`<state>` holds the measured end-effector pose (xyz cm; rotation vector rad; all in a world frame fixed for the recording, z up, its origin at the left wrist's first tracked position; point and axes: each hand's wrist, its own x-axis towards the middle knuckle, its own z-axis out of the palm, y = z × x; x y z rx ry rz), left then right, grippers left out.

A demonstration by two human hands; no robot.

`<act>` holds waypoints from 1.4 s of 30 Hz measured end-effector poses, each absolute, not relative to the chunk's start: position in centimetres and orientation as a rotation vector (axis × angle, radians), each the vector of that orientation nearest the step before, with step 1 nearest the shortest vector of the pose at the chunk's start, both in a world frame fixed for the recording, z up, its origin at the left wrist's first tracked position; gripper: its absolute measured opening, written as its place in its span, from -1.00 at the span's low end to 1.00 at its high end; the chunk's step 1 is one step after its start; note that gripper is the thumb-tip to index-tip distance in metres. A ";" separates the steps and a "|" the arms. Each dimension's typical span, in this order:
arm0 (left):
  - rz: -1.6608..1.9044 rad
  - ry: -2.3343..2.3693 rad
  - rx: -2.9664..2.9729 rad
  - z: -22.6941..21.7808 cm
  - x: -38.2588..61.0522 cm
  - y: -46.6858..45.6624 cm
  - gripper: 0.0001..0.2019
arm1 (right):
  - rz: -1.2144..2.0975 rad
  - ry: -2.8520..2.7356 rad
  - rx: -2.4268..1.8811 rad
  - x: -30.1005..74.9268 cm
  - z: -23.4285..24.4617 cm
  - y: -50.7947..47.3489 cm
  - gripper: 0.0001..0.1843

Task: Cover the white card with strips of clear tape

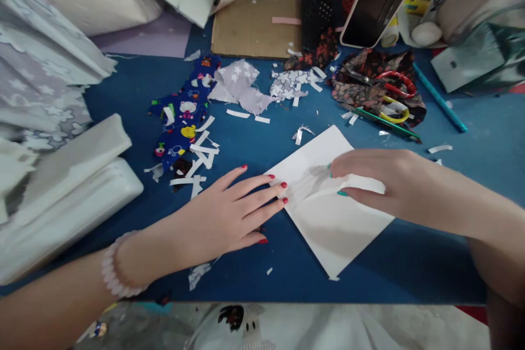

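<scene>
A square white card (342,229) lies turned cornerwise on the blue table. On its upper half is a thin, creased white strip (309,185). My left hand (221,213) rests palm down with its fingers spread, and the fingertips touch the card's left corner and the strip's left end. My right hand (381,180) arches over the card's right side. Its thumb and forefinger stand apart, with the forefinger tip at the strip's right end. The other right fingers are hidden.
Paper snippets (203,153) and patterned cloth scraps (186,109) litter the table (262,262). Red-handled scissors (396,83), yellow-handled scissors (396,110) and a teal pen (441,98) lie at right. A phone (379,3) leans at the back; white blocks (77,197) are at left.
</scene>
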<state>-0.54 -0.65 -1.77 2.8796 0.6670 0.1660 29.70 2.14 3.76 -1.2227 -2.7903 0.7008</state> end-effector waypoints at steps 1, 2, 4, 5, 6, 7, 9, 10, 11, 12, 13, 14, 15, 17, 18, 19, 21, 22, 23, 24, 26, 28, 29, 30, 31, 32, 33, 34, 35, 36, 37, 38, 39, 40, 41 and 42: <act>0.176 0.658 2.870 -1.8 -0.6 -0.6 -0.58 | 0.685 -2.761 -1.211 30.2 3.9 2.2 -0.76; 0.175 0.652 2.859 -1.8 -0.7 -0.5 -0.59 | 0.665 -2.740 -1.195 30.7 4.0 2.2 -0.74; 0.169 0.639 2.837 -1.8 -0.8 -0.3 -0.61 | 0.605 -2.711 -1.187 31.8 4.1 2.3 -0.74; 0.169 0.632 2.827 -1.8 -0.8 -0.2 -0.61 | 0.579 -2.706 -1.216 32.2 4.1 2.3 -0.74; 0.167 0.626 2.814 -1.8 -0.9 -0.1 -0.62 | 0.551 -2.702 -1.254 32.6 3.9 2.4 -0.75; 0.167 0.621 2.799 -1.8 -0.9 0.1 -0.62 | 0.526 -2.700 -1.301 33.0 3.6 2.5 -0.75; 0.173 0.613 2.769 -1.8 -0.9 0.3 -0.62 | 0.513 -2.708 -1.389 33.5 2.9 2.8 -0.74; 0.178 0.610 2.758 -1.8 -0.9 0.4 -0.62 | 0.520 -2.718 -1.419 33.6 2.5 3.0 -0.73; 0.190 0.609 2.752 -1.8 -0.9 0.5 -0.62 | 0.537 -2.730 -1.436 33.7 2.1 3.1 -0.73; 0.208 0.614 2.747 -1.8 -0.9 0.6 -0.61 | 0.567 -2.739 -1.444 33.7 1.9 3.2 -0.74; 0.235 0.622 2.744 -1.7 -0.9 0.7 -0.60 | 0.615 -2.741 -1.446 33.6 1.7 3.3 -0.75; 0.264 0.632 2.741 -1.7 -0.8 0.7 -0.60 | 0.682 -2.739 -1.440 33.5 1.5 3.3 -0.78; 0.285 0.644 2.738 -1.7 -0.8 0.7 -0.60 | 0.755 -2.731 -1.430 33.4 1.5 3.3 -0.80; 0.307 0.669 2.740 -1.7 -0.7 0.7 -0.62 | 0.863 -2.718 -1.397 33.2 1.5 3.0 -0.84; 0.307 0.678 2.748 -1.7 -0.6 0.6 -0.63 | 0.885 -2.714 -1.377 33.1 1.5 2.8 -0.85; 0.305 0.688 2.758 -1.7 -0.6 0.6 -0.65 | 0.890 -2.714 -1.358 33.0 1.5 2.6 -0.87; 0.308 0.715 2.781 -1.7 -0.6 0.5 -0.69 | 0.862 -2.724 -1.316 32.9 1.6 2.2 -0.89; 0.324 0.725 2.799 -1.7 -0.5 0.5 -0.72 | 0.843 -2.734 -1.299 32.8 1.6 2.0 -0.89; 0.349 0.722 2.817 -1.6 -0.4 0.5 -0.76 | 0.820 -2.747 -1.291 32.8 1.6 1.9 -0.90; 0.381 0.705 2.826 -1.5 -0.3 0.5 -0.80 | 0.791 -2.766 -1.294 32.7 1.5 1.8 -0.90; 0.428 0.631 2.802 -1.2 0.2 0.8 -0.88 | 0.697 -2.805 -1.309 32.8 1.4 1.7 -0.92; 0.425 0.556 2.725 -0.9 1.0 1.1 -0.91 | 0.607 -2.823 -1.307 32.9 1.3 1.7 -0.92; 0.421 0.542 2.695 -0.8 1.5 1.3 -0.91 | 0.585 -2.831 -1.292 33.0 1.2 1.7 -0.90; 0.414 0.542 2.680 -0.7 2.0 1.5 -0.91 | 0.583 -2.840 -1.273 33.1 1.1 1.7 -0.87; 0.402 0.537 2.670 -0.7 2.6 1.7 -0.92 | 0.598 -2.849 -1.258 33.2 1.1 1.6 -0.84; 0.388 0.530 2.667 -0.7 3.0 1.9 -0.93 | 0.620 -2.859 -1.253 33.3 1.0 1.5 -0.80; 0.362 0.522 2.663 -0.8 3.4 2.1 -0.95 | 0.636 -2.868 -1.254 33.4 1.0 1.4 -0.78; 0.336 0.517 2.654 -0.9 3.7 2.2 -0.96 | 0.644 -2.876 -1.258 33.5 1.0 1.3 -0.76; 0.312 0.517 2.641 -1.1 4.0 2.3 -0.95 | 0.641 -2.878 -1.262 33.5 1.1 1.2 -0.75; 0.293 0.522 2.623 -1.2 4.1 2.3 -0.93 | 0.631 -2.871 -1.267 33.6 1.1 1.1 -0.75; 0.284 0.532 2.603 -1.4 4.1 2.4 -0.91 | 0.621 -2.858 -1.276 33.6 1.2 0.9 -0.75; 0.282 0.542 2.584 -1.5 4.0 2.4 -0.88 | 0.618 -2.842 -1.291 33.6 1.2 0.9 -0.76; 0.279 0.551 2.565 -1.6 3.9 2.4 -0.86 | 0.627 -2.825 -1.317 33.6 1.3 0.8 -0.76; 0.280 0.555 2.551 -1.8 3.8 2.4 -0.84 | 0.649 -2.809 -1.353 33.7 1.4 0.7 -0.77; 0.284 0.556 2.539 -1.9 3.7 2.4 -0.83 | 0.683 -2.796 -1.396 33.8 1.5 0.7 -0.77; 0.290 0.555 2.531 -2.0 3.6 2.4 -0.83 | 0.723 -2.790 -1.436 33.8 1.5 0.7 -0.76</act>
